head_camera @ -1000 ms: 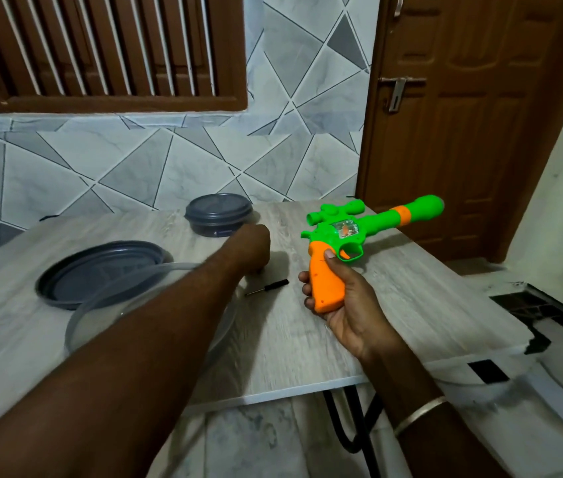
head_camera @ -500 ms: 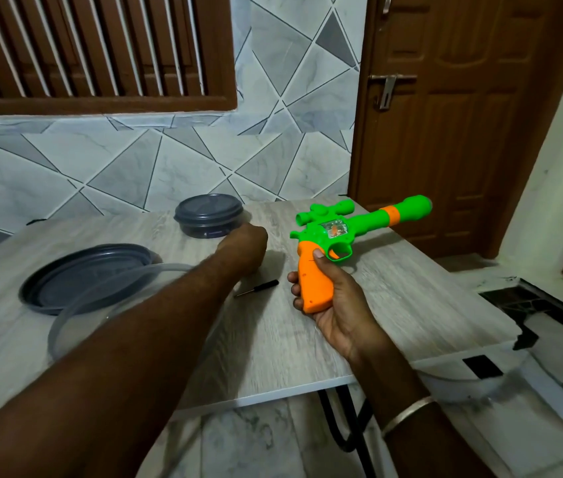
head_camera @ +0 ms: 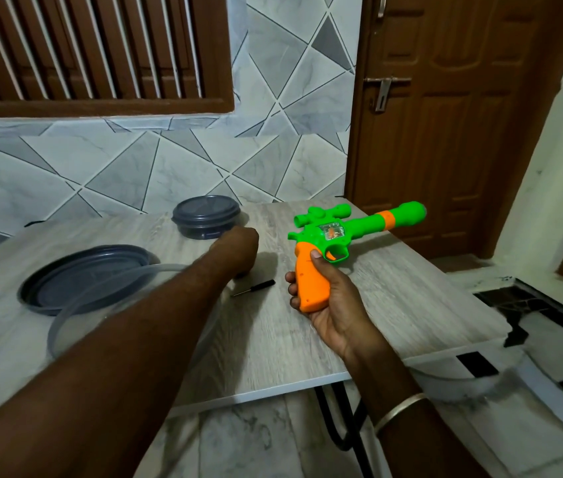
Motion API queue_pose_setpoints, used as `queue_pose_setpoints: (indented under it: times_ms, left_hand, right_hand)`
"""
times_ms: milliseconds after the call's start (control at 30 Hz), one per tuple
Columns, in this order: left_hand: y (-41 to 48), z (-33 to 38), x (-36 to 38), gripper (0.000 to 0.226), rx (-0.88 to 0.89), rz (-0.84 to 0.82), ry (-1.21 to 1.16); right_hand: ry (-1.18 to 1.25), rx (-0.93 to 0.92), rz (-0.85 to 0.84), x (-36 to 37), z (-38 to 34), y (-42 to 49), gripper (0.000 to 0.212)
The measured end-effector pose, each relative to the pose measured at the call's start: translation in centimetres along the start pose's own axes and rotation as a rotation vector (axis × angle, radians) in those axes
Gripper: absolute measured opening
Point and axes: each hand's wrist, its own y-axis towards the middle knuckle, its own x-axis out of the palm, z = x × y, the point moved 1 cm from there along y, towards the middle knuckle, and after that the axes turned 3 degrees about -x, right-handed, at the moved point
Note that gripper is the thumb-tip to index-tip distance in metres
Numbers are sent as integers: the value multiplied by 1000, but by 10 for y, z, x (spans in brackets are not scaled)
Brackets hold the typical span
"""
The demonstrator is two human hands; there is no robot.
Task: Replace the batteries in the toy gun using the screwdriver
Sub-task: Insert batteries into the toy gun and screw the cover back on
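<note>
Centrally, the green and orange plastic toy gun (head_camera: pixel 318 233) is held by its orange grip in the right hand (head_camera: pixel 338 305), fingers wrapped round it, above the grey wood-grain tabletop (head_camera: pixel 266 339). Left of it, the small black-handled screwdriver (head_camera: pixel 254 288) lies flat, just beside the left hand (head_camera: pixel 238 250), whose fingers are hidden; their state cannot be told.

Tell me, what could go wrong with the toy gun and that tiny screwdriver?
1. The screwdriver lies loose beside the left hand; a bump might roll it off the table.
2. Only the right hand holds the toy gun, by its orange grip, so it might slip while being unscrewed.
</note>
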Motion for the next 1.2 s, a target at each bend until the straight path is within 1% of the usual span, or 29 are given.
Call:
queue_pose_setpoints:
  times_ms: [200, 400, 500, 633, 700, 767, 867, 967, 1067, 1133, 1200]
  left_hand:
    - [-3, -1, 0, 35, -5, -22, 6]
    - [-8, 0, -2, 42, -37, -60, 40]
    - [-12, 1, -7, 43, -21, -36, 67]
    - [-17, 1, -10, 46, -46, 8, 12]
    - [-17, 0, -10, 43, -63, -10, -4]
    - [-16, -1, -7, 35, -74, -26, -27]
    - [-18, -3, -4, 29, -75, -10, -67]
    - [-19, -1, -7, 30, -70, 21, -181]
    - [-26, 4, -29, 19, -25, 149, -294]
    - [-37, 9, -42, 13, 3, 238, -520]
    - [-54, 16, -45, 5, 33, 262, -832]
  right_hand:
    - [7, -5, 15, 0, 0, 0, 43]
    - [9, 6, 26, 1, -1, -2, 45]
    - [10, 2, 30, 1, -1, -2, 44]
    - [23, 9, 11, 1, -1, -5, 33]
    - [29, 12, 8, 1, -2, -5, 29]
    - [37, 15, 8, 1, -2, -5, 29]
    - [46, 12, -6, 2, -4, -6, 27]
    - [46, 5, 3, 1, -4, -5, 28]
    - [55, -1, 13, 1, -4, -2, 27]
    - [44, -16, 21, 1, -4, -1, 26]
    - [19, -33, 35, 1, -4, -1, 18]
